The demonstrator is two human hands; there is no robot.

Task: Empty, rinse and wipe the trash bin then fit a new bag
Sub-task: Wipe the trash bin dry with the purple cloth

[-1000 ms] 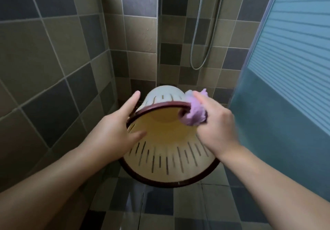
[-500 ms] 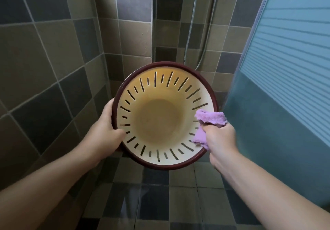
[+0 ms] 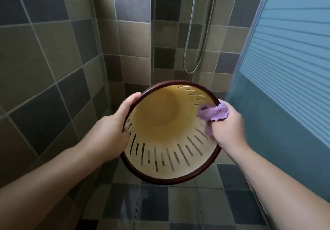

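The left hand (image 3: 114,131) grips the left rim of the slotted trash bin (image 3: 166,151), held in the air over the tiled floor (image 3: 160,206), mouth tilted toward the camera and long axis running away. At the right rim, the right hand (image 3: 226,131) clenches a purple cloth (image 3: 213,113) against the inner wall, so the unwiped interior lies left of these fingers

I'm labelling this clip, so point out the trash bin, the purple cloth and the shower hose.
trash bin (image 3: 166,120): head view, yellow inside wall.
purple cloth (image 3: 214,114): head view, bunched fold at the rim.
shower hose (image 3: 190,71): head view, bottom of its hanging loop.
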